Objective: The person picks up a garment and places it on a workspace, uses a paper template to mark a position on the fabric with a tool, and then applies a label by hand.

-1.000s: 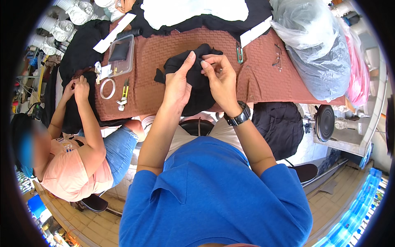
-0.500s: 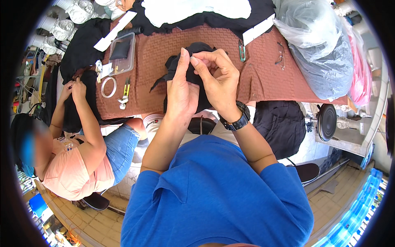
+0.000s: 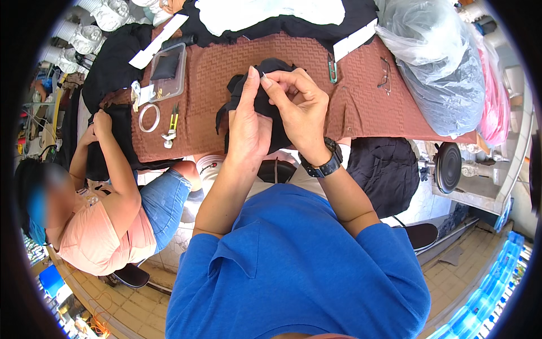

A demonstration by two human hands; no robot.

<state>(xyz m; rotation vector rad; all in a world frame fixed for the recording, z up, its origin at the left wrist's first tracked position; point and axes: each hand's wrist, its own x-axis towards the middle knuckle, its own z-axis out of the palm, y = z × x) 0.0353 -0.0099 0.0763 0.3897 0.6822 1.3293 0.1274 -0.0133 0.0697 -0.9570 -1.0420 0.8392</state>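
My left hand (image 3: pixel 249 127) holds a bunched black cloth (image 3: pixel 275 64) over the near half of the table, its thumb pointing up and its other fingers mostly hidden. Close beside that thumb, my right hand (image 3: pixel 302 107) is closed in a pinch. A tiny, thin, pale sliver, which looks like a needle (image 3: pixel 263 74), shows at the pinching fingertips. No thread can be made out. The cloth hangs down behind both hands toward the table's near edge.
A brown cloth-covered table (image 3: pixel 209 73) bears a clear box (image 3: pixel 179 85), a white ring (image 3: pixel 149 129), yellow-handled cutters (image 3: pixel 173 124), green snips (image 3: pixel 332 70) and eyeglasses (image 3: pixel 385 76). Large plastic bags (image 3: pixel 440 85) stand at right. At left, a seated person (image 3: pixel 107 226) handles black fabric.
The black cloth's left corner has drawn in toward my left hand. My hands have barely moved. The person at left has shifted both hands on the dark fabric.
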